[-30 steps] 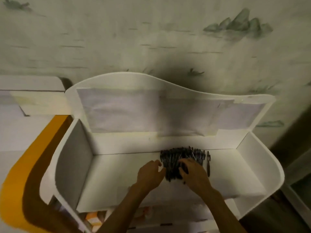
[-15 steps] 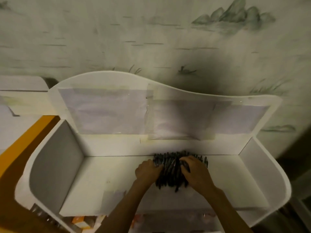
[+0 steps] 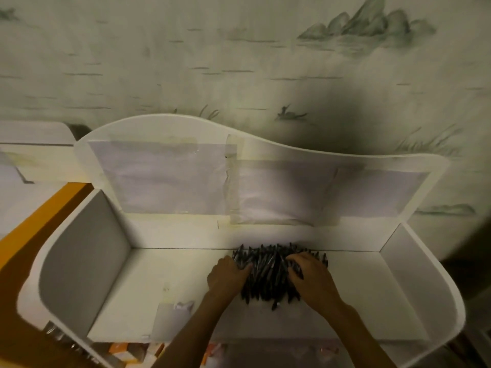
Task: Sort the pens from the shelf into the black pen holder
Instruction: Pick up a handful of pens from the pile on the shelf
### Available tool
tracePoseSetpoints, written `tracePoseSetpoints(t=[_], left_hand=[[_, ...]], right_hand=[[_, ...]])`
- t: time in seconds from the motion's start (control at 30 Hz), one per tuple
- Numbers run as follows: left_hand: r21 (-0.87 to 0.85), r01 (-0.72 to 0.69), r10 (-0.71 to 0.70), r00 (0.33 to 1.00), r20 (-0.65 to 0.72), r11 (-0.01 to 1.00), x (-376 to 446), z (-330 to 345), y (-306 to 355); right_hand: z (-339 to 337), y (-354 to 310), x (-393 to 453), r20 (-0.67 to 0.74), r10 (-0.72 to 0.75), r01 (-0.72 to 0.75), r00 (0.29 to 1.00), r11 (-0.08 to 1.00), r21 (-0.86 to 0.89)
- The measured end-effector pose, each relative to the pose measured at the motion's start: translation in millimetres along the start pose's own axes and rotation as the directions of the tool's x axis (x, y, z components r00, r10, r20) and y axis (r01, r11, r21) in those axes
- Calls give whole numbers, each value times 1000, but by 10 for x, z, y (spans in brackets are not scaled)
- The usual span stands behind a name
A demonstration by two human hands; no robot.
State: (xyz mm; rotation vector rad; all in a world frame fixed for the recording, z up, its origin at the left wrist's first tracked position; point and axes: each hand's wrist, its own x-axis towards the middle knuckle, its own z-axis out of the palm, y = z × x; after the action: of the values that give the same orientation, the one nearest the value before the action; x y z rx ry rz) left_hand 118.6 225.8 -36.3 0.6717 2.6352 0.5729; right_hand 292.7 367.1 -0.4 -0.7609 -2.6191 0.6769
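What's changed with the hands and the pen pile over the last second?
A second ago one pen lay apart to the right of the pile of pens; now it is gathered in. The right hand has spread further over the pile's right side, and the left hand has pressed closer against its left edge, bunching the pens together. Nothing has been lifted. The pile stays on the white shelf; no black pen holder is in view.

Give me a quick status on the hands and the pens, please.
Left hand and right hand curled around pen pile on white shelf. Black holder not in view. Nothing in the way.
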Motion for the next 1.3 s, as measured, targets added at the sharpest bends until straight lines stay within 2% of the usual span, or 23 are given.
tracePoseSetpoints(t=[0.2,0.47,0.73,0.87,0.97,1.07,1.17,1.23,1.3], left_hand=[[0,4,-4,1000,1,1000,28,20,34],[83,29,-29,1000,7,996,103,24,59],[130,8,-7,1000,-11,991,195,-25,-112],[-57,90,-87,995,52,994,238,-125,-195],[-252,101,-103,995,4,963,199,-155,-312],[-509,-12,-52,992,-112,861,143,-154,-377],[-722,-167,11,976,-216,671,44,-244,-286],[-780,-257,36,956,-290,571,-29,-321,-222],[-773,-353,43,920,-391,527,-82,-351,-213]], right_hand=[[-17,15,-21,-1,4,-4,1000,1000,-1],[-46,80,-95,20,46,-46,999,999,-22],[-13,-27,-67,4,-4,4,1000,1000,-16],[33,-117,-11,17,-24,24,1000,1000,-6],[74,-214,46,38,-34,34,999,999,5],[115,-313,101,44,-39,39,998,999,2],[140,-375,139,56,-44,44,997,999,-9],[147,-397,147,68,-48,48,997,999,-7],[154,-413,140,70,-53,54,996,998,-11]])
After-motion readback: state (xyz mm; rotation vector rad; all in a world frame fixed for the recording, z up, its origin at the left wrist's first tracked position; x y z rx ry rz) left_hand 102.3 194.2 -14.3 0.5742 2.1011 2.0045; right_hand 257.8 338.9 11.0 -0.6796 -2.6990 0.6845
